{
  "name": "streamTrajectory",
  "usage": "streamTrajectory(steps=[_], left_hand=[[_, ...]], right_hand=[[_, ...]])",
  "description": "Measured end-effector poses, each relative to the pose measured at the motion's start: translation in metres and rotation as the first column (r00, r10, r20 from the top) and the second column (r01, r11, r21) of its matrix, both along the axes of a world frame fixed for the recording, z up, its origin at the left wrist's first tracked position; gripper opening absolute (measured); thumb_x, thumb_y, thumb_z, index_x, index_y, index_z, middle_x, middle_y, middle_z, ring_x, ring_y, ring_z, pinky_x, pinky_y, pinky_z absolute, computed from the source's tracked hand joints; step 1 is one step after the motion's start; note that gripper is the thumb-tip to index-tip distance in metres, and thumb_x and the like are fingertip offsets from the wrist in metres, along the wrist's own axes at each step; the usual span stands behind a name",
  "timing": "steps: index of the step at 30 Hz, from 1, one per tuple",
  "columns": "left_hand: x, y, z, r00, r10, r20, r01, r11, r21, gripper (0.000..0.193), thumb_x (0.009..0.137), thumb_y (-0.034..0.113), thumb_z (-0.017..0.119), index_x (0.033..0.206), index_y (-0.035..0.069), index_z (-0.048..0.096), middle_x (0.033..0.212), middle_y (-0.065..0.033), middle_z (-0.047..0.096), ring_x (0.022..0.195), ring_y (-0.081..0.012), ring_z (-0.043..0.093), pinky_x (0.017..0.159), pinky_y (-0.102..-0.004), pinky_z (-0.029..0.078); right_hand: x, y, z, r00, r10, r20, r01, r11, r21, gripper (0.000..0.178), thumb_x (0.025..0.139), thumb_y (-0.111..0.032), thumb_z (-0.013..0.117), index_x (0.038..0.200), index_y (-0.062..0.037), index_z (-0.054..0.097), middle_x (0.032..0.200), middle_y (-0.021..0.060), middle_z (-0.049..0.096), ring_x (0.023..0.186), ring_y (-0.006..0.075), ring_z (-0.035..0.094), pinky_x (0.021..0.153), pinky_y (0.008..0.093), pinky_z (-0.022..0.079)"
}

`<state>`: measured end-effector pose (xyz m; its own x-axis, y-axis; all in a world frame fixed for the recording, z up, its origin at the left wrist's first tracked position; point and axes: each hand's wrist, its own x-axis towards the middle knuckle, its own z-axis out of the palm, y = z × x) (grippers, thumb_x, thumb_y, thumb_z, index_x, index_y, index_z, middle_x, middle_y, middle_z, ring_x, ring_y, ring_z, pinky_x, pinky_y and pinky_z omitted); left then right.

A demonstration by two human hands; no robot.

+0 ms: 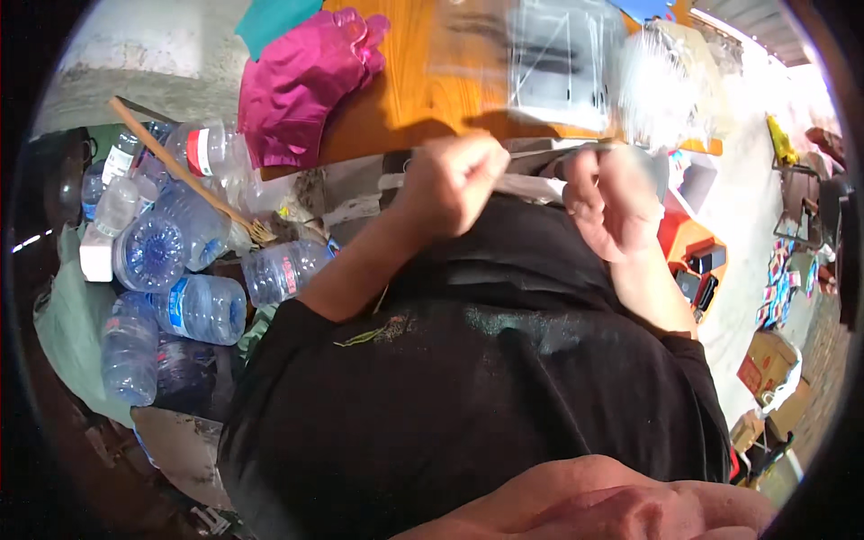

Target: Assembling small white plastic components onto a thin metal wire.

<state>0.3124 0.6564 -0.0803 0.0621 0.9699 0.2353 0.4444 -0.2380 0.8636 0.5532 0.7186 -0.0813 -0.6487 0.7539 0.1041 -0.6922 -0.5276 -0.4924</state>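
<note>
My left hand (454, 184) is closed in a fist just in front of the table's near edge. My right hand (616, 202) is level with it on the right, its fingers curled and partly smeared by motion. Between the two hands runs a pale strip (533, 186), perhaps thin plastic; whether either hand grips it I cannot tell. Beyond them, clear plastic packets (565, 67) lie on the orange wooden table (396, 99). To their right is a glaring pile of whitish plastic wrap (670, 81). A blurred, see-through sheet (468, 40) shows left of the packets.
A magenta cloth (301, 81) hangs over the table's left corner, by a teal cloth (279, 20). Several large empty water bottles (148, 252) crowd the left side, with a wooden stick (180, 171) across them. An orange-red bin (693, 261) with dark items stands right; cardboard boxes (769, 364) lie farther.
</note>
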Motion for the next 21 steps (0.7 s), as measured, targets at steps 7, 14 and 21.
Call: streamTrajectory(steps=[7, 14, 21], left_hand=[[0.014, -0.009, 0.021, 0.975, -0.066, -0.214, 0.113, 0.97, 0.216, 0.018, 0.095, 0.01, 0.07, 0.08, 0.005, 0.061, 0.069, -0.0146, 0.061, 0.064, -0.037, 0.065, 0.057, -0.0469, 0.049], [0.005, -0.001, 0.02, 0.998, 0.019, -0.055, -0.011, 0.991, 0.136, 0.01, 0.096, 0.004, 0.067, 0.087, 0.001, 0.066, 0.075, -0.0166, 0.067, 0.068, -0.0323, 0.071, 0.062, -0.0396, 0.052], [0.008, 0.001, 0.018, 0.991, -0.053, -0.119, 0.075, 0.981, 0.182, 0.011, 0.096, 0.005, 0.071, 0.087, 0.002, 0.066, 0.074, -0.0175, 0.064, 0.068, -0.0375, 0.068, 0.059, -0.043, 0.05]], right_hand=[[-0.026, 0.019, 0.005, 0.5, -0.805, 0.319, -0.211, 0.244, 0.947, 0.006, 0.099, -0.005, 0.071, 0.1, -0.0015, 0.076, 0.107, 0.0117, 0.081, 0.086, 0.0205, 0.074, 0.079, 0.0351, 0.059], [-0.018, -0.006, 0.008, 0.931, 0.054, 0.362, -0.155, 0.954, 0.258, 0.02, 0.109, -0.012, 0.061, 0.11, 0.0029, 0.075, 0.104, 0.0136, 0.078, 0.073, 0.0107, 0.063, 0.065, 0.0257, 0.051], [-0.02, 0.019, 0.01, 0.526, -0.586, 0.617, -0.334, 0.525, 0.783, 0.016, 0.107, -0.007, 0.064, 0.107, 0.0035, 0.076, 0.098, 0.0078, 0.077, 0.081, 0.0106, 0.066, 0.072, 0.0281, 0.054]])
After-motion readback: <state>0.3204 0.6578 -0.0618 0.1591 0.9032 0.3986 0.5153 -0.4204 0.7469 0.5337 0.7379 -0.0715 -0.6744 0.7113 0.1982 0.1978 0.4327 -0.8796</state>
